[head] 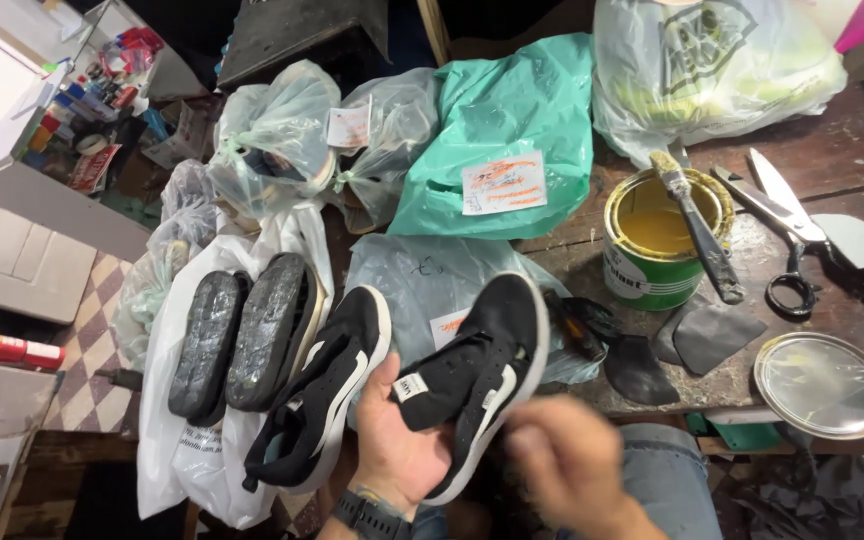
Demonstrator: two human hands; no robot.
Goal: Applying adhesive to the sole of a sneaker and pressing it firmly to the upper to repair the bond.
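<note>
Two loose soles (242, 340) and second black shoe (322, 400) lie far left on white bag (167, 440). Your left hand (397, 450) cups black shoe (482, 380) from beneath, near table (852, 170) edge; keep palm under midsole. Toe points far-right, long axis diagonal. Right hand (567, 470) blurred beside heel, grip unclear.

**A shoe-repair workshop**

The place was a cobbler's workshop. A worn, stained wooden counter (832, 160) carried an open tin of yellow glue (660, 238) with a brush (697, 228) laid across it, large scissors (787, 225) and dark cut patches (714, 335) of sole material. Tied plastic bags (497, 135) with paper tags were piled at the back, and two detached black soles (242, 340) lay beside black sneakers (327, 400).
</note>
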